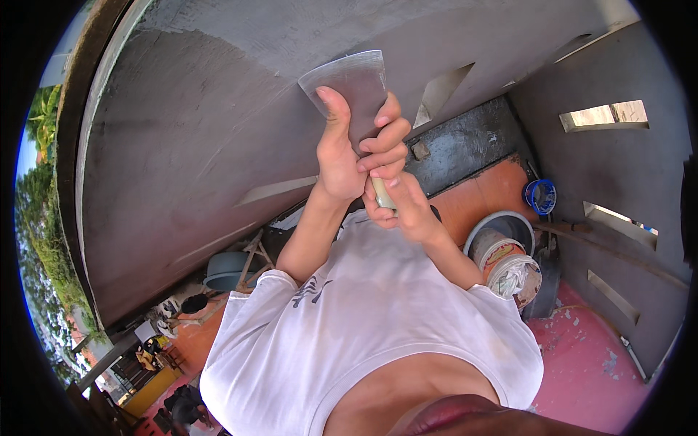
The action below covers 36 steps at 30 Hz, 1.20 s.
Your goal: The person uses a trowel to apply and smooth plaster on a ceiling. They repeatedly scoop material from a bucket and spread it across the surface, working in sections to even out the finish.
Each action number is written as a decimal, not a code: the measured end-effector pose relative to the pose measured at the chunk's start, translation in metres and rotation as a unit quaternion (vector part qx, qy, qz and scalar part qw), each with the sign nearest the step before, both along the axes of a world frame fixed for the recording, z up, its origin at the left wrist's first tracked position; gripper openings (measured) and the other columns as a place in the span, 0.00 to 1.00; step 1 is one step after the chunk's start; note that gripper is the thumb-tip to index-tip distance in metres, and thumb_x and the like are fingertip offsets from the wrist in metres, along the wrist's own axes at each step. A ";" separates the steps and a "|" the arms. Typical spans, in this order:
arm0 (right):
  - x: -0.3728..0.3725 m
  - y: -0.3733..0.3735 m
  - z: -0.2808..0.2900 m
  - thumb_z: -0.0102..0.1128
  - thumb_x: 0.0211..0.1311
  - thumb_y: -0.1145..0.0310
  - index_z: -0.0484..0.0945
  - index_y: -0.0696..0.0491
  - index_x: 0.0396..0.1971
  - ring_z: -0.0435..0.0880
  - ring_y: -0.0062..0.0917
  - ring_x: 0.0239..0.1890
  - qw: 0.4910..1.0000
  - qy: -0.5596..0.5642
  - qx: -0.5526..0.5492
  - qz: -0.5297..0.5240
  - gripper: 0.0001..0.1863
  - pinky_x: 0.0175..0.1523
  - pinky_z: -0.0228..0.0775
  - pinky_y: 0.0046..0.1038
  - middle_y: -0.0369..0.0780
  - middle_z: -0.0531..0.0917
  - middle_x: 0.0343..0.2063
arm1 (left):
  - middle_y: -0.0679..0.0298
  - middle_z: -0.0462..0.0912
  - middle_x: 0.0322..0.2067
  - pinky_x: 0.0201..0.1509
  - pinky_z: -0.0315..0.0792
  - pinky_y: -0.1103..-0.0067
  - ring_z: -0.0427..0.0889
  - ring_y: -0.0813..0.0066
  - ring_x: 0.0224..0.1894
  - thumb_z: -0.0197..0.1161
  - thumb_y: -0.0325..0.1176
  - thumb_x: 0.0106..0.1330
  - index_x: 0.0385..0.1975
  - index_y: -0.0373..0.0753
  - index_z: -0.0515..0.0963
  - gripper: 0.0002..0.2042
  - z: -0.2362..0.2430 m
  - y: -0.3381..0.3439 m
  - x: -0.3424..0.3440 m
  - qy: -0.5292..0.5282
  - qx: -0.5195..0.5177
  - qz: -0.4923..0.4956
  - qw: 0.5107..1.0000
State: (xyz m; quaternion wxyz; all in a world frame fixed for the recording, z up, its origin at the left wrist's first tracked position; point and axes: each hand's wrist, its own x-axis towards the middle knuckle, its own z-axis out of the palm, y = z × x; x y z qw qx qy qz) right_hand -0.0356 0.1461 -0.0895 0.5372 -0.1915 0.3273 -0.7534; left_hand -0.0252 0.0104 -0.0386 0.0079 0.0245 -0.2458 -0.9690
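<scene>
Two hands on one broad-bladed scraper (356,83). Left hand (343,158) cradles the blade, fingers curled round its right edge; right hand (409,208) grips the pale handle, nearer the body. Step, judged: steadying or wiping the blade (cannot tell which). Next move likely calls for left fingers off the blade. Blade juts beyond both hands, before the grey wall (182,145).

You are holding wide-bladed metal scraper (361,116) up before grey wall (196,131). Your left-hand grip (340,163) is clasping blade (352,78), thumb (334,109) lying on front face, fingers (392,134) curling round right edge. Your right-hand grip (411,207) is clutching pale handle (382,192). Beyond your right forearm (454,258), stained bucket (529,289) is showing before wide grey tub (511,222); blue bucket (530,192) is sitting near wall corner (529,149). Bluish-grey tub (224,270) is showing near your left sleeve (253,299). Greenery (45,247) is showing at far left.
</scene>
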 end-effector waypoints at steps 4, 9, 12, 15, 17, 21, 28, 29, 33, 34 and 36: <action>-0.001 -0.006 0.010 0.37 0.72 0.45 0.68 0.57 0.32 0.56 0.10 0.15 1.000 0.022 -0.006 -0.009 0.26 0.19 0.45 0.14 0.31 0.64 0.16 | 0.77 0.53 0.14 0.13 0.50 0.90 0.47 0.92 0.11 0.34 0.77 0.56 0.26 0.42 0.59 0.36 0.010 -0.003 -0.001 0.022 -0.022 0.011 0.999; 0.000 -0.004 0.000 0.38 0.70 0.43 0.67 0.56 0.32 0.56 0.12 0.14 1.000 0.028 0.012 -0.003 0.27 0.17 0.43 0.16 0.32 0.63 0.14 | 0.78 0.53 0.14 0.12 0.51 0.90 0.47 0.92 0.10 0.33 0.77 0.56 0.25 0.42 0.59 0.37 0.004 0.000 -0.001 -0.009 -0.038 0.009 0.999; -0.001 -0.006 0.005 0.37 0.71 0.44 0.67 0.56 0.32 0.56 0.11 0.14 1.000 0.028 0.011 -0.007 0.26 0.18 0.44 0.16 0.32 0.63 0.14 | 0.78 0.53 0.14 0.12 0.51 0.90 0.47 0.92 0.11 0.32 0.78 0.56 0.25 0.42 0.59 0.37 0.012 -0.004 -0.001 0.021 -0.018 0.008 1.000; 0.000 -0.004 0.001 0.37 0.72 0.45 0.67 0.56 0.32 0.56 0.11 0.14 1.000 0.017 0.000 0.000 0.26 0.18 0.44 0.16 0.32 0.64 0.15 | 0.78 0.53 0.14 0.13 0.51 0.90 0.48 0.93 0.11 0.32 0.78 0.56 0.25 0.41 0.59 0.37 0.006 -0.003 -0.001 0.011 0.014 0.002 1.000; 0.000 -0.003 -0.001 0.37 0.72 0.45 0.67 0.56 0.32 0.56 0.12 0.14 1.000 0.017 0.002 0.001 0.26 0.18 0.45 0.16 0.32 0.64 0.15 | 0.77 0.53 0.14 0.13 0.51 0.90 0.48 0.93 0.11 0.33 0.77 0.56 0.25 0.41 0.59 0.37 0.001 -0.003 0.000 0.001 -0.016 0.000 1.000; 0.001 -0.002 0.009 0.38 0.71 0.45 0.67 0.56 0.32 0.56 0.12 0.15 0.999 0.036 0.028 -0.009 0.26 0.18 0.45 0.17 0.32 0.65 0.15 | 0.78 0.53 0.14 0.13 0.51 0.90 0.49 0.93 0.11 0.32 0.77 0.56 0.25 0.41 0.58 0.37 0.008 -0.002 -0.002 0.024 0.001 -0.011 1.000; 0.002 0.001 -0.003 0.38 0.71 0.44 0.67 0.55 0.31 0.57 0.12 0.15 0.999 0.028 0.023 -0.008 0.26 0.18 0.45 0.17 0.32 0.65 0.16 | 0.78 0.53 0.14 0.13 0.53 0.90 0.49 0.93 0.11 0.32 0.77 0.56 0.25 0.41 0.58 0.36 0.000 -0.004 -0.001 0.019 -0.068 -0.016 0.997; 0.001 -0.001 0.000 0.38 0.71 0.44 0.67 0.56 0.31 0.57 0.12 0.15 0.999 0.031 0.023 -0.009 0.26 0.18 0.45 0.17 0.32 0.65 0.16 | 0.78 0.53 0.14 0.13 0.53 0.90 0.49 0.93 0.11 0.32 0.77 0.56 0.25 0.41 0.58 0.37 0.002 -0.004 -0.001 0.027 -0.063 -0.013 0.998; 0.003 -0.003 0.006 0.38 0.71 0.45 0.67 0.56 0.31 0.56 0.12 0.15 0.999 0.029 0.022 -0.013 0.26 0.18 0.44 0.17 0.32 0.65 0.16 | 0.78 0.52 0.14 0.13 0.53 0.90 0.49 0.93 0.11 0.31 0.77 0.56 0.25 0.41 0.58 0.37 0.009 -0.004 0.000 0.039 -0.056 -0.008 0.998; 0.003 -0.004 0.004 0.38 0.71 0.45 0.67 0.56 0.31 0.56 0.12 0.15 0.999 0.027 0.020 -0.015 0.26 0.18 0.44 0.17 0.32 0.65 0.16 | 0.78 0.52 0.14 0.13 0.53 0.90 0.49 0.93 0.11 0.31 0.77 0.56 0.25 0.41 0.58 0.37 0.009 -0.005 -0.001 0.038 -0.058 -0.009 0.998; 0.005 -0.004 -0.005 0.38 0.71 0.45 0.67 0.55 0.31 0.56 0.12 0.14 0.999 0.030 0.018 -0.012 0.26 0.18 0.44 0.17 0.32 0.65 0.16 | 0.78 0.53 0.14 0.13 0.53 0.90 0.49 0.93 0.11 0.31 0.77 0.57 0.25 0.41 0.58 0.37 0.003 -0.005 0.002 0.022 -0.059 -0.009 0.998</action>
